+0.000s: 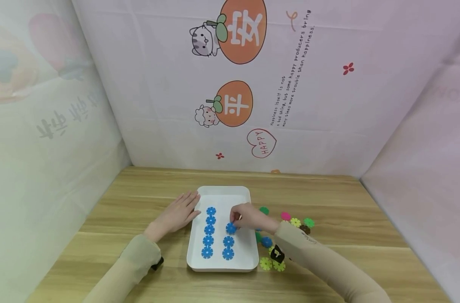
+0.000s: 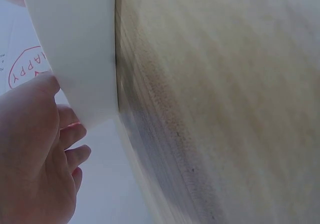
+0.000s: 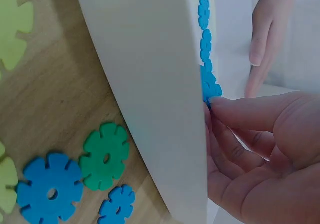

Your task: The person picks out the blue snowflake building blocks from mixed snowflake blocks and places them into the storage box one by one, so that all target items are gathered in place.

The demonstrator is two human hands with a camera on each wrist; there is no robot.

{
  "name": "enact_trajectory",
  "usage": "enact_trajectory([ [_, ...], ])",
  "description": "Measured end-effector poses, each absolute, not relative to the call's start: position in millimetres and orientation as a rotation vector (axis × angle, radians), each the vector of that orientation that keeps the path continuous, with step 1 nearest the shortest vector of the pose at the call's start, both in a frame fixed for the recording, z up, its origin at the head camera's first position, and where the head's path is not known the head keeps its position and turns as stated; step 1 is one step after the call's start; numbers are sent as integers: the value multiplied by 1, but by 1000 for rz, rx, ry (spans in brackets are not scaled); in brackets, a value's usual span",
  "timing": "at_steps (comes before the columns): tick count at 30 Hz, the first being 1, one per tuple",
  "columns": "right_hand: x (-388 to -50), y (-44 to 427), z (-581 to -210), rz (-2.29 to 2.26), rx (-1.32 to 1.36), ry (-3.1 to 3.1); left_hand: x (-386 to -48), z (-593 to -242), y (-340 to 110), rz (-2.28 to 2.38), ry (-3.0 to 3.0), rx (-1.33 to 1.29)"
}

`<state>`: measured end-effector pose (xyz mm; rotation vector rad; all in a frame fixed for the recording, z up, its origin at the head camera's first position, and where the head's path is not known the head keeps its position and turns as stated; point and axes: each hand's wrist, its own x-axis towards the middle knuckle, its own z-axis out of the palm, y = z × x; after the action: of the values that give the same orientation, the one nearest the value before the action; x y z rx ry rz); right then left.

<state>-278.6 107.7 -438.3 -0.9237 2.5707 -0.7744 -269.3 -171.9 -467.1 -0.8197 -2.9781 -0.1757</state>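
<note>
A white tray [image 1: 223, 269] stands on the table, with blue snowflake discs lying in it. Along its left half several discs [image 1: 208, 240] form a column. Two more discs [image 1: 228, 253] lie one above the other in the right half. Just above those two, my right hand [image 1: 248, 216] pinches a blue snowflake disc [image 1: 230, 228] between thumb and fingers; the right wrist view shows the pinched disc [image 3: 210, 85] partly behind the tray wall. My left hand [image 1: 179, 210] rests at the tray's left edge, fingers extended. In the left wrist view its fingers [image 2: 74, 134] touch the tray's side.
Loose discs lie right of the tray: yellow [image 1: 265, 264], blue [image 1: 267, 242], green [image 1: 309, 222], pink [image 1: 285, 216] and brown [image 1: 305, 229]. The right forearm hides some of them. A printed cloth [image 1: 169, 105] stands behind the wooden table [image 1: 150, 185] and along both sides.
</note>
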Motion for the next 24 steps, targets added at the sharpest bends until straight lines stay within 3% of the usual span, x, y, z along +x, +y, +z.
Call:
enact_trajectory([
  [24, -282, 99, -443, -741, -854, 2549, -269, -469, -172, -183, -2989, -804],
])
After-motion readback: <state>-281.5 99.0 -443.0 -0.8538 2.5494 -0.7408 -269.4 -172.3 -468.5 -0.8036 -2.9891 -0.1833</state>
